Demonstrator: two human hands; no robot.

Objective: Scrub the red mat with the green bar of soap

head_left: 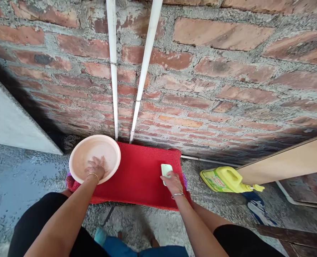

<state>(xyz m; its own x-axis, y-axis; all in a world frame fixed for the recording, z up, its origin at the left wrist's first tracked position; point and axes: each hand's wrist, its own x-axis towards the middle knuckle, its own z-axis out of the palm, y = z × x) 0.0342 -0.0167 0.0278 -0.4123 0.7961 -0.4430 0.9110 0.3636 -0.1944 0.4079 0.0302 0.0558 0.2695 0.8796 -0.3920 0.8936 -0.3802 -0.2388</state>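
Observation:
My left hand (96, 167) dips into a pale pink basin (72, 162) of cloudy water, its fingers spread and holding nothing. Over on the right, my right hand (172, 181) grips a pale green bar of soap (166, 168) by its near end. The soap lies against a red cloth (140, 175), which is spread flat over a low, bench-like support. The basin rests on the left end of this cloth. My fingers hide part of the soap.
A yellow detergent jug (225, 179) lies on its side on the rough floor to the right, near a slipper (258, 210). Two white pipes (144, 67) run down the brick wall (196, 100). A pale slab (16, 110) leans at left, a board (287, 162) at right.

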